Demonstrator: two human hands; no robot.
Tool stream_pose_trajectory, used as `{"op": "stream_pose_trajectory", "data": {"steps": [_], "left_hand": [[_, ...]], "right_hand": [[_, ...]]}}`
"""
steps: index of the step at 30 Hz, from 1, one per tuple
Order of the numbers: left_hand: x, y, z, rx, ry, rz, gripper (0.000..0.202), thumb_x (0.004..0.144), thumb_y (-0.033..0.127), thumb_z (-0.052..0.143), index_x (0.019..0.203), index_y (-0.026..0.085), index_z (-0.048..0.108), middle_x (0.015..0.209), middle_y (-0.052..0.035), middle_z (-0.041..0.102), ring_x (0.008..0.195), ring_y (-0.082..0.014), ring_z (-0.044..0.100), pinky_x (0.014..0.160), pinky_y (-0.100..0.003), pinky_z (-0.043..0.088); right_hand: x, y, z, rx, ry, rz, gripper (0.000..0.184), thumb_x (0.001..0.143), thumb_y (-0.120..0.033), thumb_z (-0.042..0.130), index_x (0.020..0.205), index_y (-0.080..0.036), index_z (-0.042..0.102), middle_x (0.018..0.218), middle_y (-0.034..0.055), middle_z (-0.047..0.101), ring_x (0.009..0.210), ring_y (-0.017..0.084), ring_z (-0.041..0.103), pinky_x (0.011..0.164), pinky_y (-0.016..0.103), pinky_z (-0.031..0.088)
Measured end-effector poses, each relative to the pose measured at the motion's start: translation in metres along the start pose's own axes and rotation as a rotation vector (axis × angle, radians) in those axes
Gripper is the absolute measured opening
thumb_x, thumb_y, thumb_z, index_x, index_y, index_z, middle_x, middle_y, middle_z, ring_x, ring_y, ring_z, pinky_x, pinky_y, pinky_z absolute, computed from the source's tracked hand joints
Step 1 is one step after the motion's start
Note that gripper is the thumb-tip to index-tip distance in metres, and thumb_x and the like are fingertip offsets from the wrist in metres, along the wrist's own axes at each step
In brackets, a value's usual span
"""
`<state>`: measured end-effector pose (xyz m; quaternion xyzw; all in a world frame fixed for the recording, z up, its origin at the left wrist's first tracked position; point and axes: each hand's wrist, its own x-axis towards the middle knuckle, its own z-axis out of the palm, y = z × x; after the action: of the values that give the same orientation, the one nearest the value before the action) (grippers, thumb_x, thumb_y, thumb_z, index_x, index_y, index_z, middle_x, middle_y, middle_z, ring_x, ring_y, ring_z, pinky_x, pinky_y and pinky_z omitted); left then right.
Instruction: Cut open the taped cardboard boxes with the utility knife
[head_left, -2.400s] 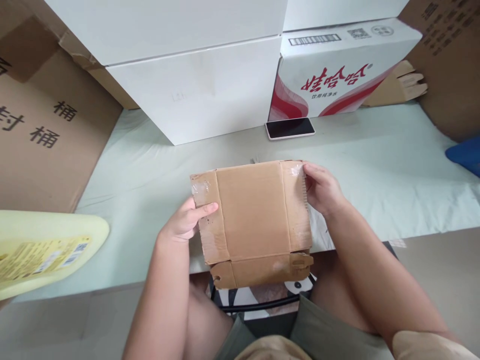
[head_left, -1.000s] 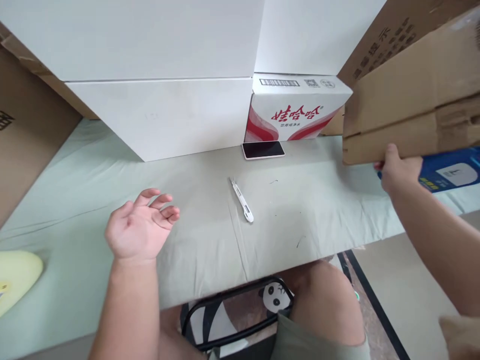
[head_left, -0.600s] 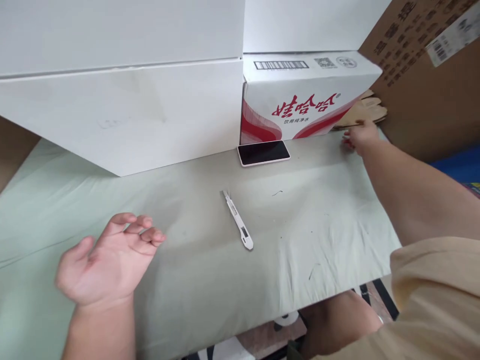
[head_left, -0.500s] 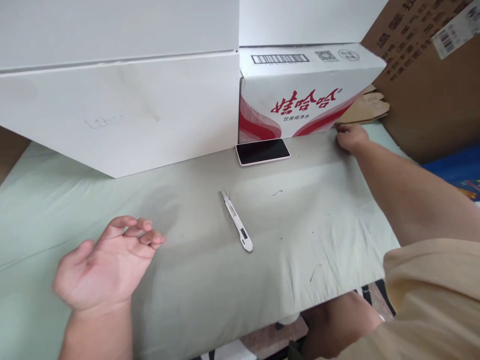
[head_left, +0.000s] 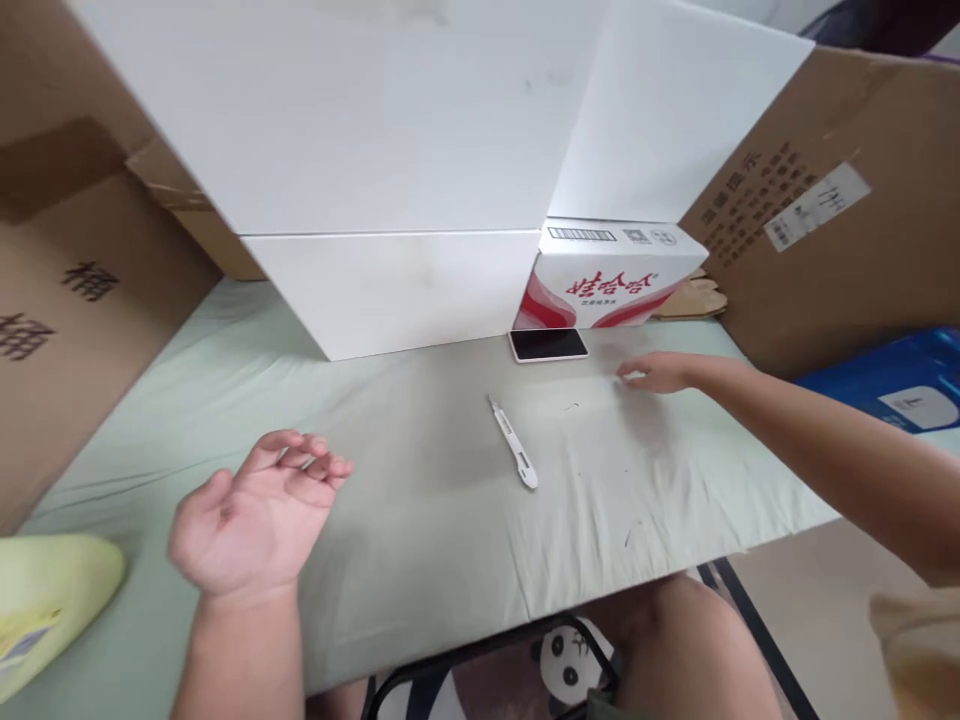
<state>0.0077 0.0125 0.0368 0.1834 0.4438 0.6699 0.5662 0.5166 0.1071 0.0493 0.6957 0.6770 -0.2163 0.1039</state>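
In the head view, a person is sitting at a pale green worktop, both bare hands spread well apart above it. At the lower left of the frame, the left hand is showing its palm, the fingers curling loosely with a wide gap to the thumb. At centre right, the right hand is hanging palm down over a shadow, its fingers reaching toward the left and parted slightly from the thumb; whether they are touching the cloth, one cannot tell.

Between the two hands, a white knife is lying at a slant near the centre, its narrow tip pointing to the upper left. A phone is lying dark-screened above it, just in front of a red-and-white box and near the right hand.

Large white boxes are filling the upper middle. A brown carton is standing at the left edge, and a labelled carton is rising at the upper right, with a blue package lying below it. A yellow-green container is poking in at the lower left. Under the worktop's near edge, a panda print is showing beside the person's knee.
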Motion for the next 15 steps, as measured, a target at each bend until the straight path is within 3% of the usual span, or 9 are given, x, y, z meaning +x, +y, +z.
{"op": "stream_pose_trajectory", "data": {"steps": [3, 6, 8, 10, 12, 15], "left_hand": [[-0.001, 0.012, -0.027, -0.021, -0.083, 0.002, 0.046, 0.062, 0.062, 0.073, 0.075, 0.019, 0.079, 0.086, -0.0087, 0.073, 0.069, -0.0219, 0.063, 0.067, -0.039, 0.057], [-0.003, 0.019, -0.047, -0.021, -0.139, 0.017, 0.053, 0.061, 0.065, 0.076, 0.083, 0.017, 0.084, 0.102, -0.0120, 0.078, 0.075, -0.0237, 0.069, 0.071, -0.039, 0.061], [-0.006, 0.021, -0.056, -0.052, -0.155, 0.040, 0.055, 0.063, 0.065, 0.076, 0.089, 0.017, 0.085, 0.107, -0.0120, 0.079, 0.076, -0.0231, 0.071, 0.072, -0.038, 0.061], [-0.010, 0.022, -0.063, -0.057, -0.204, 0.040, 0.054, 0.069, 0.064, 0.074, 0.092, 0.016, 0.085, 0.108, -0.0134, 0.079, 0.077, -0.0242, 0.073, 0.076, -0.040, 0.062], [-0.014, 0.024, -0.070, -0.053, -0.273, 0.041, 0.052, 0.075, 0.062, 0.072, 0.095, 0.016, 0.085, 0.110, -0.0146, 0.079, 0.080, -0.0261, 0.074, 0.080, -0.043, 0.062], [-0.020, 0.026, -0.081, -0.036, -0.323, 0.067, 0.044, 0.083, 0.056, 0.069, 0.098, 0.018, 0.085, 0.111, -0.0144, 0.079, 0.082, -0.0278, 0.075, 0.085, -0.047, 0.061]], "right_hand": [[-0.015, -0.084, -0.003, -0.053, -0.128, -0.166, 0.036, 0.088, -0.037, 0.065, 0.117, -0.025, 0.082, 0.128, 0.0127, 0.080, 0.115, 0.037, 0.077, 0.103, 0.052, 0.061], [-0.023, -0.190, 0.004, -0.040, -0.158, -0.454, 0.038, 0.098, -0.035, 0.055, 0.130, -0.031, 0.076, 0.140, 0.0050, 0.075, 0.126, 0.027, 0.073, 0.111, 0.042, 0.057], [-0.017, -0.268, 0.012, 0.007, -0.097, -0.785, 0.038, 0.100, -0.028, 0.053, 0.132, -0.025, 0.074, 0.136, 0.0107, 0.076, 0.117, 0.027, 0.076, 0.106, 0.044, 0.059], [-0.001, -0.348, 0.018, 0.049, 0.040, -0.969, 0.034, 0.098, -0.021, 0.056, 0.128, -0.019, 0.073, 0.132, 0.0133, 0.076, 0.114, 0.025, 0.076, 0.105, 0.041, 0.059], [0.025, -0.424, 0.017, 0.056, 0.195, -1.005, 0.028, 0.095, -0.015, 0.062, 0.121, -0.016, 0.072, 0.133, 0.0125, 0.073, 0.119, 0.022, 0.073, 0.109, 0.036, 0.057], [0.075, -0.514, -0.001, 0.101, 0.391, -0.825, 0.020, 0.094, -0.013, 0.066, 0.113, -0.010, 0.071, 0.144, 0.0077, 0.063, 0.141, 0.021, 0.060, 0.123, 0.032, 0.043]]}}
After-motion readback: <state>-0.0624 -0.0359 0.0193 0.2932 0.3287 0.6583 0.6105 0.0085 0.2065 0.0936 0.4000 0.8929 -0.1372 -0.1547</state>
